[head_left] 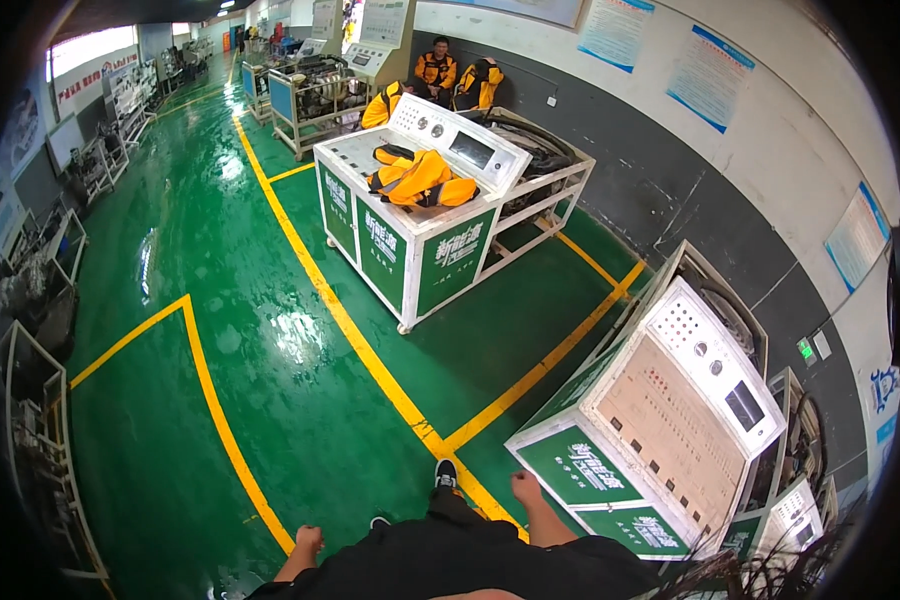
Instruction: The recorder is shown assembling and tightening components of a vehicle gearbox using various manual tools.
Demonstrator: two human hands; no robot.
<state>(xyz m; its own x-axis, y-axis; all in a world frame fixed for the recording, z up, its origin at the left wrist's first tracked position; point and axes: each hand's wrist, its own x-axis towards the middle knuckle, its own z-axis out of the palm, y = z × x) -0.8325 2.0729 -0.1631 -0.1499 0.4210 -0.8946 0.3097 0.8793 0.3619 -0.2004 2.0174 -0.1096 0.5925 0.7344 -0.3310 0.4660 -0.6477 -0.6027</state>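
Observation:
My left hand (310,541) hangs low over the green floor, its fingers curled into a loose fist with nothing showing in it. On the other side of my body, my right hand (525,487) is also curled closed, and no object shows in it. It is nearest to a white-framed training console (670,430) with green side panels, gauges and a small dark screen, but does not touch it. One of my shoes (446,472) stands close to a yellow floor line (370,378).
Ahead, a second console (435,270) bears an orange and black jacket (422,180). Behind it, people in orange and black sit by the wall, one person (436,68) facing this way. Metal racks with machinery (45,290) line the left. Another console (790,522) stands at lower right.

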